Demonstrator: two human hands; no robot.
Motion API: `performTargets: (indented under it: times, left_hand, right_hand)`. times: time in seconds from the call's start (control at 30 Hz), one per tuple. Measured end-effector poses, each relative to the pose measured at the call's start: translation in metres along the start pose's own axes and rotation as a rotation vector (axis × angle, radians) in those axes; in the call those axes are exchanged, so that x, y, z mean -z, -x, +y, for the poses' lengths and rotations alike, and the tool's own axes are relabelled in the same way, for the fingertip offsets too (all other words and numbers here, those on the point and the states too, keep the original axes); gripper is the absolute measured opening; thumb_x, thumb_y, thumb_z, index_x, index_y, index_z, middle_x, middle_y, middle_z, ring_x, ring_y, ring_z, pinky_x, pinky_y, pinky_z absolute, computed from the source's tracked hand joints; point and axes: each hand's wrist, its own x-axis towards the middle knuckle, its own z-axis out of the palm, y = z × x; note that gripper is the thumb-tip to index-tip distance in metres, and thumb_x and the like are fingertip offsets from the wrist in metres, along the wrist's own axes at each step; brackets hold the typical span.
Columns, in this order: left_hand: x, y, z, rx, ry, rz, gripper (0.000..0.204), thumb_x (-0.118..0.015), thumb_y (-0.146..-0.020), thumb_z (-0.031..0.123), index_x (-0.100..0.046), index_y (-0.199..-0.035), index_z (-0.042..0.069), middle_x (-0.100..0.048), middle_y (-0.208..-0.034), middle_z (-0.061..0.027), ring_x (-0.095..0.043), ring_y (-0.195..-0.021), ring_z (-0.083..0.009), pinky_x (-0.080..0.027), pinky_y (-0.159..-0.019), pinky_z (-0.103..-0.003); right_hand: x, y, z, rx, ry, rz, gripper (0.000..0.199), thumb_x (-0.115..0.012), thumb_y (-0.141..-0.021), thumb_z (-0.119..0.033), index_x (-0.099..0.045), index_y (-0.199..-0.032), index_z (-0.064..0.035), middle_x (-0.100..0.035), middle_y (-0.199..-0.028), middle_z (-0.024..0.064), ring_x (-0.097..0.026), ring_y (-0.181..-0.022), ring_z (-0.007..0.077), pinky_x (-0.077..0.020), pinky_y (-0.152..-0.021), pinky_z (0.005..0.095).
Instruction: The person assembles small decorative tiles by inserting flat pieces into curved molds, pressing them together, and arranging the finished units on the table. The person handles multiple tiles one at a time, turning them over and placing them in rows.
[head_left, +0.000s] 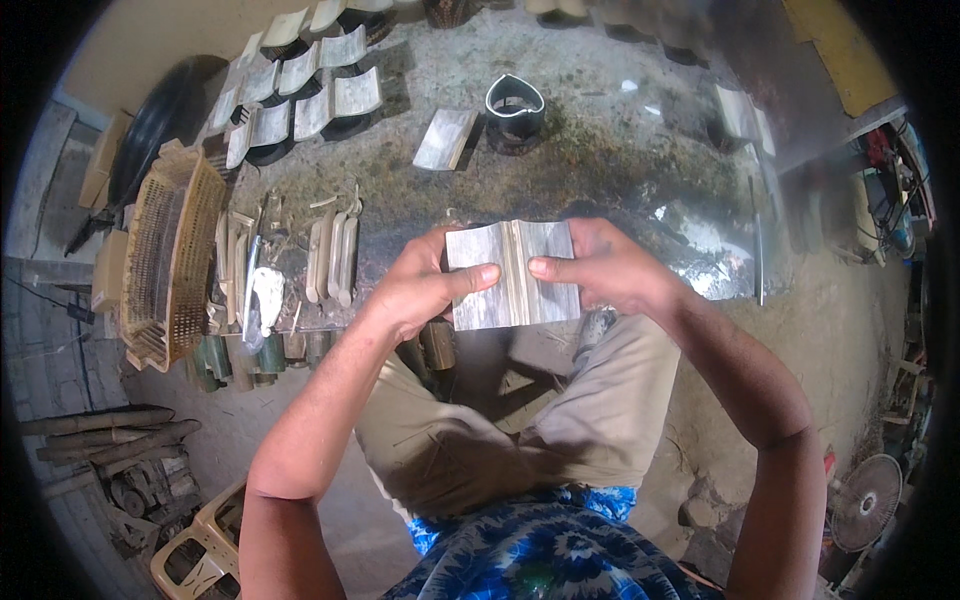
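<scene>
A grey-streaked piece shaped like an opened book [490, 305] is held up over the near edge of the table, in front of my lap. A pale, ridged strip runs down its middle between two flat panels. My left hand [412, 288] grips the left panel, thumb lying on its face. The right panel is held the same way by my right hand [618, 265]. My other fingers are mostly hidden behind the piece. Beyond it on the table lie a flat grey-streaked block [445, 138] and, beside that, a dark round stand with a pale, pointed rim [515, 108].
Several curved grey panels [355, 95] rest on dark stands at the far left. Pale slats [343, 258] and a tan plastic basket [172, 270] are at the table's left. A thin rod [758, 240] lies at the right. A fan [866, 503] stands lower right, a plastic chair [205, 548] lower left.
</scene>
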Motion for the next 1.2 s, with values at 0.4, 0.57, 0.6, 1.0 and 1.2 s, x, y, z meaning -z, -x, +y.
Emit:
performTargets:
  times: [0.4,0.57,0.6,1.0,1.2]
  left_hand:
    - [-0.002,0.002,0.001,-0.004,0.037,0.003,0.05,-0.078,-0.085,0.013,-0.053,-0.124,-0.006,-0.067,-0.109,-0.0132,-0.065,-0.1,-0.0178,-0.053,-0.087,-0.032]
    - [-0.001,0.0,-0.003,-0.022,0.098,-0.005,0.058,-0.079,-0.084,0.012,-0.047,-0.129,-0.007,-0.065,-0.113,-0.0138,-0.063,-0.104,-0.0187,-0.051,-0.091,-0.032]
    - [-0.001,-0.001,-0.004,-0.024,0.092,-0.001,0.061,-0.079,-0.084,0.012,-0.046,-0.131,-0.008,-0.065,-0.114,-0.014,-0.063,-0.105,-0.019,-0.051,-0.092,-0.032]
    - [-0.009,0.012,0.007,-0.104,-0.054,0.103,0.073,-0.079,-0.084,0.018,-0.041,-0.14,-0.007,-0.062,-0.124,-0.0182,-0.059,-0.114,-0.0249,-0.046,-0.098,-0.037]
    - [0.007,0.037,-0.001,0.053,0.053,0.412,0.064,-0.072,-0.09,0.019,-0.042,-0.143,-0.001,-0.062,-0.125,-0.014,-0.061,-0.109,-0.0231,-0.051,-0.089,-0.033]
  right_hand:
    - [-0.001,0.003,-0.002,0.019,0.038,-0.014,0.044,-0.072,-0.091,-0.019,-0.057,-0.127,0.0013,-0.069,-0.107,0.0113,-0.069,-0.09,0.0168,-0.0594,-0.07,0.0309]
    - [0.001,0.004,-0.003,0.009,0.065,-0.022,0.045,-0.072,-0.091,-0.02,-0.057,-0.128,0.001,-0.069,-0.107,0.011,-0.069,-0.091,0.0173,-0.0598,-0.072,0.0319]
    - [0.002,0.003,-0.002,-0.007,0.055,-0.006,0.045,-0.072,-0.091,-0.02,-0.057,-0.127,0.001,-0.069,-0.107,0.0109,-0.069,-0.091,0.0173,-0.0598,-0.071,0.0321]
    - [-0.005,0.005,-0.002,0.001,0.197,0.141,0.059,-0.074,-0.089,-0.026,-0.047,-0.133,0.0022,-0.068,-0.11,0.0142,-0.068,-0.099,0.0234,-0.0583,-0.073,0.04]
    - [0.018,0.017,0.031,0.252,-0.146,0.432,0.068,-0.07,-0.091,-0.038,-0.042,-0.14,0.0003,-0.063,-0.122,0.0195,-0.06,-0.114,0.027,-0.0516,-0.089,0.0443]
